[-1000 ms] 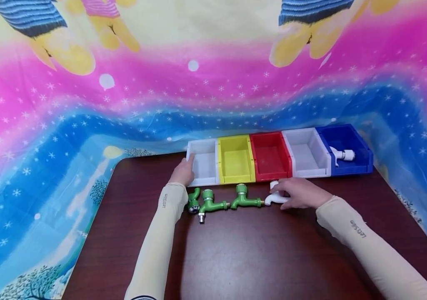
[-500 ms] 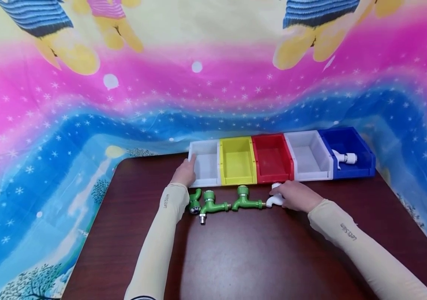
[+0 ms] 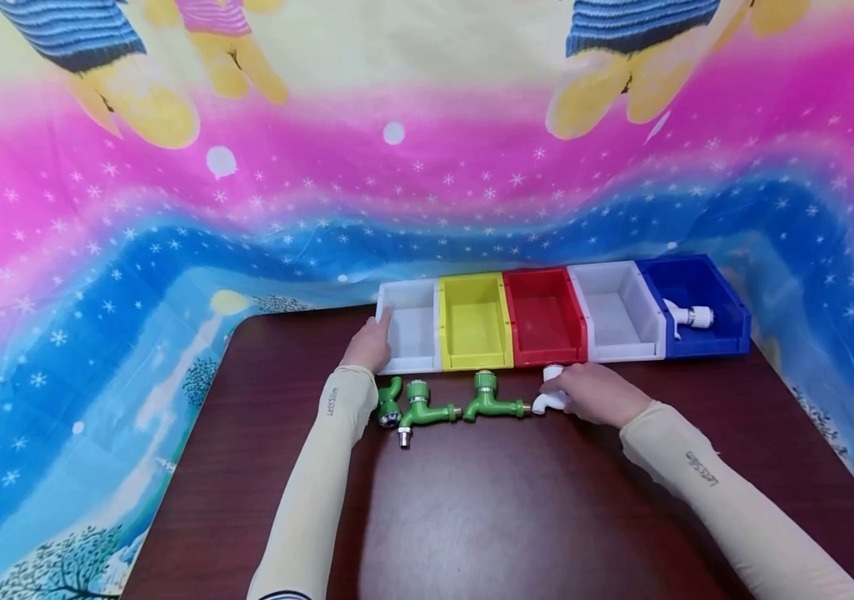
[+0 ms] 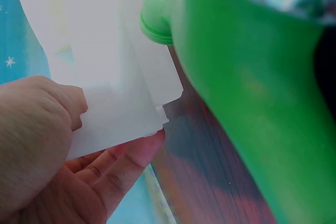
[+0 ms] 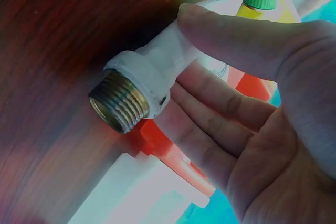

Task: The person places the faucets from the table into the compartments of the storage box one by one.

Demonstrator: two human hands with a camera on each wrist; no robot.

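My right hand (image 3: pixel 602 395) holds a white tap (image 3: pixel 551 402) lying on the table in front of the red bin (image 3: pixel 546 321). In the right wrist view the thumb lies on one side of the tap's body (image 5: pixel 165 51) and the fingers on the other, its brass threaded end (image 5: pixel 119 103) sticking out. My left hand (image 3: pixel 368 344) grips the side wall of the leftmost white bin (image 3: pixel 413 333). Thumb and fingers stand on either side of that wall (image 4: pixel 115 114) in the left wrist view. A green tap (image 4: pixel 226 72) looms close to that camera.
Joined in the same row are a yellow bin (image 3: pixel 475 325), a second white bin (image 3: pixel 614 315) and a blue bin (image 3: pixel 734 321) with another white tap (image 3: pixel 695 317) inside. Several green taps, including one with a metal nozzle (image 3: pixel 421 412), lie before the row on the brown table (image 3: pixel 456 517).
My right hand has moved slightly left and closed round the white tap, covering more of it. The left hand keeps its grip on the bin. The head view has shifted a little.
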